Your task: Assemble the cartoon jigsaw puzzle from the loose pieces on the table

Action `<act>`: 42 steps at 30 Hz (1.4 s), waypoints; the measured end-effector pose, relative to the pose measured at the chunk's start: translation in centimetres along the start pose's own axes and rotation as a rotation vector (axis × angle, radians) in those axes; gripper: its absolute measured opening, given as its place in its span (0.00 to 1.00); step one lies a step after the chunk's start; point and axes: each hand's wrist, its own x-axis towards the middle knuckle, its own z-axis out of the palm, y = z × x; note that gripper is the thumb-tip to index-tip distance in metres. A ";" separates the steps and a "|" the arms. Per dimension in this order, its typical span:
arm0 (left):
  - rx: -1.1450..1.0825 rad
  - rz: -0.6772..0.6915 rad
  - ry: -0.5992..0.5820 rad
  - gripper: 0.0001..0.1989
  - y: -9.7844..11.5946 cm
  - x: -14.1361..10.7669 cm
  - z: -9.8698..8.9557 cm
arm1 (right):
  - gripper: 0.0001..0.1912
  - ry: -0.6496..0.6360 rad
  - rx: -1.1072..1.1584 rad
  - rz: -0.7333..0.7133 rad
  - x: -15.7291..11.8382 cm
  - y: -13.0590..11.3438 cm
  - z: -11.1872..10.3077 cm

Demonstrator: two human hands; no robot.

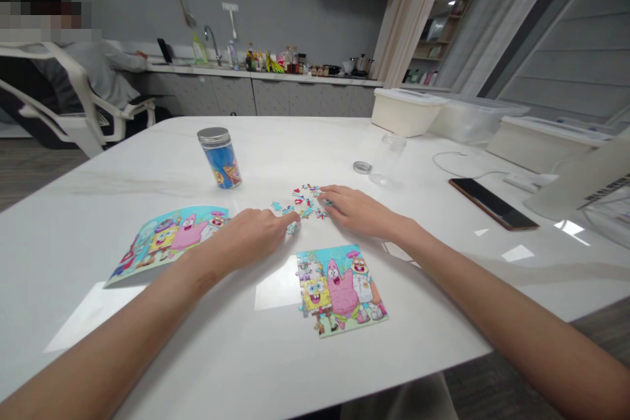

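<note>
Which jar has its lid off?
The clear jar nearer the right hand has its lid off; its silver lid lies apart on the table. The blue jar has its silver lid on.

The single head-worn camera looks forward and down from above the person's forearms, close over the left hand (251, 236) and right hand (359, 211) on the white surface (147, 164), its wide view reaching across the room to the far wall (275, 6).
</note>
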 end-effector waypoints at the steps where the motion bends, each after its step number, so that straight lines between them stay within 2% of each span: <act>1: -0.003 0.004 0.004 0.18 0.0 0.0 0.1 | 0.15 -0.008 0.002 -0.013 0.0 0.0 0.1; 6: -0.033 0.001 0.026 0.18 -0.1 -0.1 0.3 | 0.12 0.040 0.068 -0.002 0.2 0.1 0.4; 9: -0.037 0.006 0.036 0.19 -0.1 0.0 0.4 | 0.16 0.076 0.107 -0.002 0.5 0.5 0.9; 14: -0.045 -0.019 0.032 0.18 0.2 0.0 0.3 | 0.19 0.012 0.097 -0.016 1.1 1.2 1.5; 19: -0.022 -0.027 0.010 0.17 0.3 0.0 0.0 | 0.18 0.099 0.113 0.008 1.0 1.2 1.3; 22: -0.020 -0.026 0.006 0.17 0.4 0.0 -0.1 | 0.19 0.101 0.112 -0.014 1.2 1.2 1.8; 29: -0.015 -0.044 -0.013 0.18 0.7 0.1 -0.5 | 0.11 0.147 0.158 0.031 1.6 0.8 1.8; 35: -0.034 -0.050 -0.008 0.19 0.7 0.0 -0.5 | 0.10 0.186 0.202 0.082 1.7 0.9 1.6; 42: -0.033 -0.048 -0.007 0.20 0.6 0.0 -0.3 | 0.09 0.156 0.365 0.101 1.8 1.6 1.2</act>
